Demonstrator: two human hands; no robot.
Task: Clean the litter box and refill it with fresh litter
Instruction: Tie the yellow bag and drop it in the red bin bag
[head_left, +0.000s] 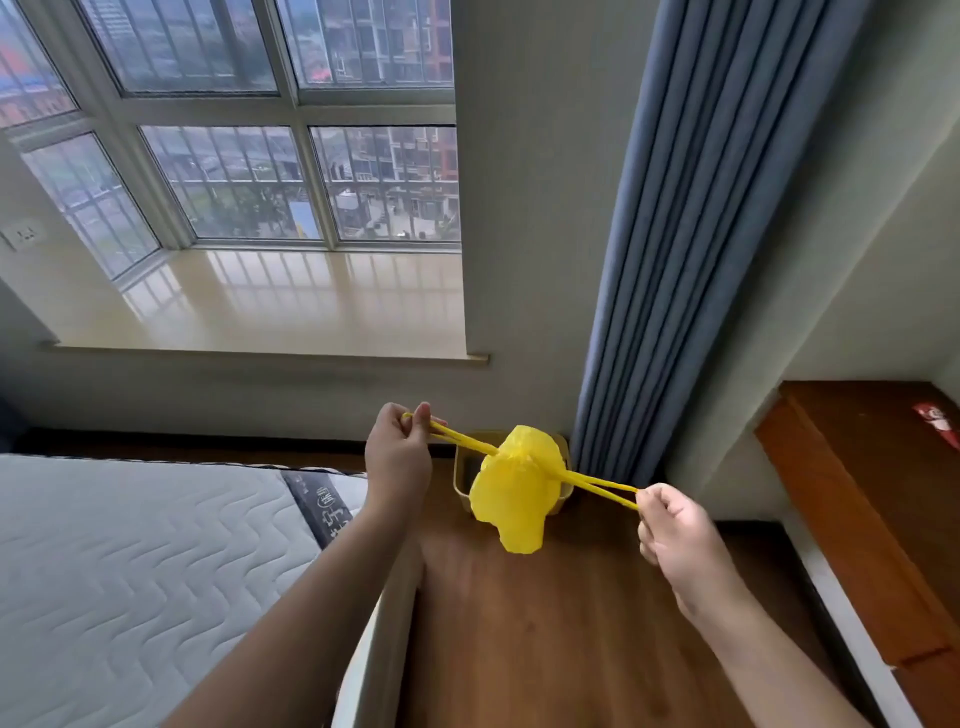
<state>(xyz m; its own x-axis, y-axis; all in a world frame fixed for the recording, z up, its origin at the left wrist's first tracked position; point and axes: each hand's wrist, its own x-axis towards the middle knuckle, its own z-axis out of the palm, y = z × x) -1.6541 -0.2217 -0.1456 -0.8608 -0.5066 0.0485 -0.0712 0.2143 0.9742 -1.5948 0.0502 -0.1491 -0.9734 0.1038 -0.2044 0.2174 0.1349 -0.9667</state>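
A yellow bag (517, 488) hangs in the air between the two hands, above the wooden floor (545, 623) near its far edge by the wall. The left hand (397, 452) pinches one stretched pair of bag handles (457, 438); the right hand (675, 525) pinches the other pair, pulled taut the opposite way. Behind the bag, a yellow bin (460, 480) stands on the floor just beside a blue curtain (701, 234). A mattress (130, 571) lies along the floor's left edge.
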